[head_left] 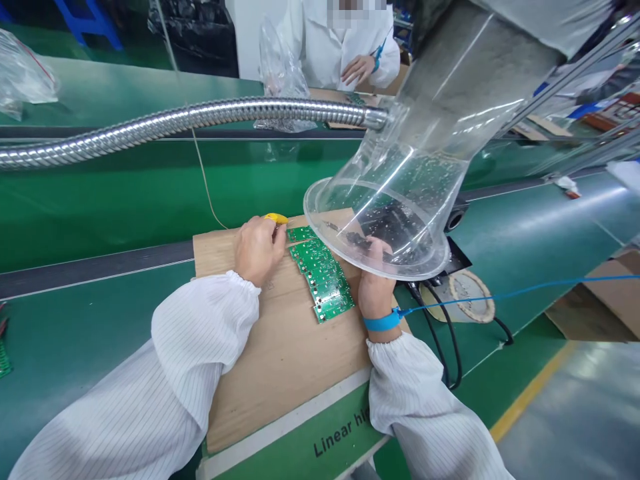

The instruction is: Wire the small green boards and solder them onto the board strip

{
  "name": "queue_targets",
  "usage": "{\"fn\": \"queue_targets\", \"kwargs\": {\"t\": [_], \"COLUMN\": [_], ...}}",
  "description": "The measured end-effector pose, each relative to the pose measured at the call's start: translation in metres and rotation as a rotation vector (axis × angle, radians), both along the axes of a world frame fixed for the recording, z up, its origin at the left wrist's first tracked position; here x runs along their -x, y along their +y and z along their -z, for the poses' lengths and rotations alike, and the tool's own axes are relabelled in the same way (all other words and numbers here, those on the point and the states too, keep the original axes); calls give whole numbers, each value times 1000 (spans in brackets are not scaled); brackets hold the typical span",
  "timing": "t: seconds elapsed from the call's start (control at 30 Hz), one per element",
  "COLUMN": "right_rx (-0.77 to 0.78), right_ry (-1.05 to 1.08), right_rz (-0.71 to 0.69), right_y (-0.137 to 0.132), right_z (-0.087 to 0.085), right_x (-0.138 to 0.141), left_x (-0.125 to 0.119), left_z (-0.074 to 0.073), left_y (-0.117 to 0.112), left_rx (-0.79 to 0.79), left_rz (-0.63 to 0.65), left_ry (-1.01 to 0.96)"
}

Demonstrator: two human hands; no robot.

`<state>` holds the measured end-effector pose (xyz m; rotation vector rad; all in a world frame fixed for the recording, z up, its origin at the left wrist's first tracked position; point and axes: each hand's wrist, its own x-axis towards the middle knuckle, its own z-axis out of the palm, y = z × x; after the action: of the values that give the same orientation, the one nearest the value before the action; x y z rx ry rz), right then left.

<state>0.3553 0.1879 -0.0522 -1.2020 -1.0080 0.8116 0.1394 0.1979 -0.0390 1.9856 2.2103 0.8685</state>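
Observation:
My left hand (pixel 257 252) is closed at the far left part of the wooden board (pixel 280 373), its fingers curled around a small yellow holder (pixel 276 218) that is mostly hidden. A thin pale wire (pixel 201 163) hangs down to behind this hand. Just right of it lies a green circuit board panel (pixel 323 277), with a narrow green board strip (pixel 301 233) beyond. My right hand (pixel 376 283), wearing a blue wrist strap, grips a dark, slim tool (pixel 356 239) like a soldering iron, seen blurred through the clear hood (pixel 400 200).
A metal hose (pixel 200 117) crosses to the hood overhead. Right of the board stand a black holder (pixel 456 217) and black cables (pixel 453 333). A blue cord (pixel 525 287) trails rightward from my wrist. Opposite, a person in a white coat (pixel 330 47) sits near plastic bags (pixel 283 73).

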Motion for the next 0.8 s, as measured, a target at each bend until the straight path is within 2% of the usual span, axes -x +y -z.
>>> {"fn": "queue_targets", "kwargs": {"t": [0.37, 0.8], "right_rx": [70, 70], "right_ry": [70, 163], "right_rz": [-6, -12], "right_y": [-2, 0], "right_z": [-4, -2], "right_x": [0, 0], "left_x": [1, 2], "left_z": [-6, -7], "left_y": [-1, 1], "left_rx": [48, 79], "left_rz": [92, 135], "left_ry": [164, 215]}}
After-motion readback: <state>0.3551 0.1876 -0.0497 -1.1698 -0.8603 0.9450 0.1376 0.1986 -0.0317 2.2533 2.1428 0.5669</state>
